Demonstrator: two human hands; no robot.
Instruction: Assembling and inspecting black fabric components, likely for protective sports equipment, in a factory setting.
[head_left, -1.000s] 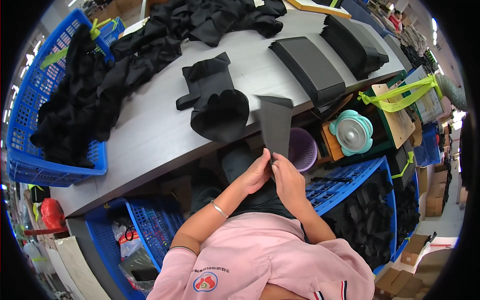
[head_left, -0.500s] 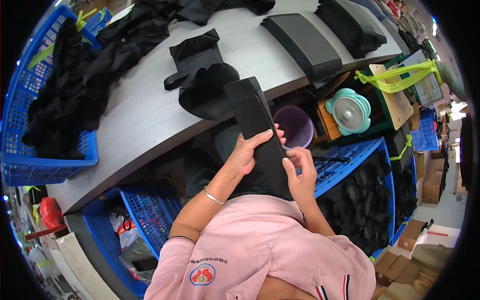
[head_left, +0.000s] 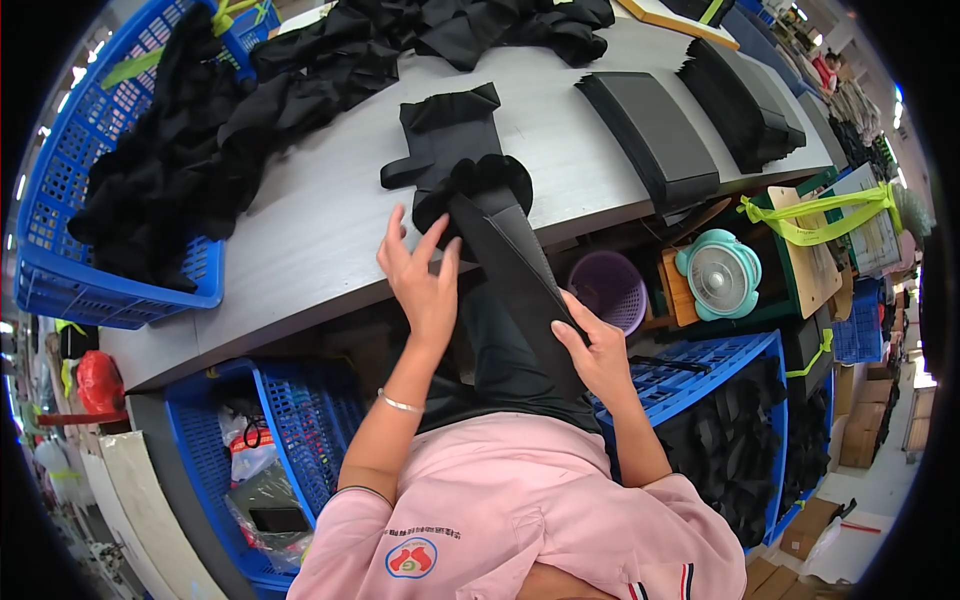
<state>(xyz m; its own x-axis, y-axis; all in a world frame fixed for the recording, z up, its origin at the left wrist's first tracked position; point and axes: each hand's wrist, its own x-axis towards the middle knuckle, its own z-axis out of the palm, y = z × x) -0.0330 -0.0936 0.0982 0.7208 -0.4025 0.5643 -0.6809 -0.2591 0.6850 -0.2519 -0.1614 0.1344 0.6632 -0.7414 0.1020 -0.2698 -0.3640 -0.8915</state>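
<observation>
A long black fabric panel slants from the table edge down toward my lap. My right hand pinches its right edge near the lower end, thumb on top. The panel's upper end lies against a bunched black fabric piece that has a small side tab and rests at the table's front. Left of the panel, my left hand is raised with its fingers spread and nothing in them. Its fingertips are close to the panel's upper end; whether they touch it I cannot tell.
Two stacks of black panels lie at the right of the grey table. Black fabric heaps over a blue crate at the left. Below right are a purple bin, a teal fan and a blue crate of black pieces.
My left hand has let go of the panel and moved up and left, its fingers opening. The right hand still grips the edge. The view has shifted, so the table appears farther right.
</observation>
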